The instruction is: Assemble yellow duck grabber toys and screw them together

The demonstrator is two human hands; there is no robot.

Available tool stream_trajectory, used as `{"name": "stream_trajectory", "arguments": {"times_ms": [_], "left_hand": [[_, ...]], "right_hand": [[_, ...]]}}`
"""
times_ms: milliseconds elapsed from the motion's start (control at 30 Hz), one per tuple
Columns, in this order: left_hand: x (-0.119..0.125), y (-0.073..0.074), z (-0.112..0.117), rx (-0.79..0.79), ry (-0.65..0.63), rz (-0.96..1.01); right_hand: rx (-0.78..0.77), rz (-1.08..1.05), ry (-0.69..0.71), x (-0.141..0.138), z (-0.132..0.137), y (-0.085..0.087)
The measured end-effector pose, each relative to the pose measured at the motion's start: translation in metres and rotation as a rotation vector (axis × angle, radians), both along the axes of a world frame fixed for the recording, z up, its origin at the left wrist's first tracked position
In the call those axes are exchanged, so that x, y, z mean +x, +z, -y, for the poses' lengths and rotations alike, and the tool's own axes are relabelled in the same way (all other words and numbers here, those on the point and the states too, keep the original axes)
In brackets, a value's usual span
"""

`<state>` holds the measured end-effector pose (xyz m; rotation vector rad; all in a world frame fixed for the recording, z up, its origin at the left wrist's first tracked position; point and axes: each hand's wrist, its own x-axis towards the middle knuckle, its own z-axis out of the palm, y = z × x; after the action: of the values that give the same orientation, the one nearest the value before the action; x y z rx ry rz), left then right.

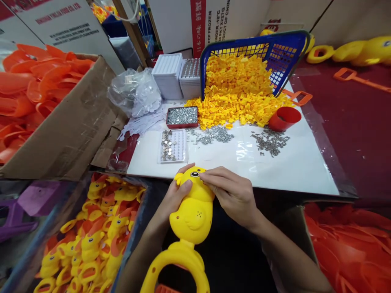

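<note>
A yellow duck toy (191, 219) with a ring-shaped handle is tilted in front of me, just off the table's near edge. My left hand (176, 194) is wrapped round its head from the left, thumb lying below the printed eye. From the other side my right hand (233, 191) reaches in with its fingers pinched together against the head, right beside the eye. Whatever those fingertips hold, if anything, is too small to make out. Small holes dot the duck's side, and an orange piece shows near the handle at the bottom.
On the white tabletop (293, 171) are a tray of round cells (168, 148), a dish of small metal parts (182, 117), loose screws (271, 142), a red cup (284, 119) and a blue basket (282, 61) spilling yellow pieces. Finished-looking ducks (91, 244) fill a bin at left; orange parts (45, 77) fill a carton.
</note>
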<state>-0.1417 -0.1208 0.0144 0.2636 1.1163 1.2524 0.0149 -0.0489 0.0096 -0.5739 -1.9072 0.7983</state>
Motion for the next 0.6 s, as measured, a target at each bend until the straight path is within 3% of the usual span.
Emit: {"name": "stream_trajectory", "arguments": {"times_ms": [167,367,500,600], "left_hand": [[-0.005,0.013,0.004,-0.057,-0.059,-0.107],[-0.011,0.001,0.001,-0.036,-0.114,-0.134],[-0.008,0.005,0.000,-0.049,-0.099,-0.169],[-0.006,0.011,0.001,-0.044,-0.095,-0.174]], "right_hand": [[0.103,-0.030,-0.047,0.001,0.011,-0.017],[0.298,-0.044,-0.143,0.002,0.017,-0.039],[0.276,-0.080,-0.181,0.001,0.017,-0.037],[0.140,-0.127,-0.206,-0.001,0.017,-0.033]]}}
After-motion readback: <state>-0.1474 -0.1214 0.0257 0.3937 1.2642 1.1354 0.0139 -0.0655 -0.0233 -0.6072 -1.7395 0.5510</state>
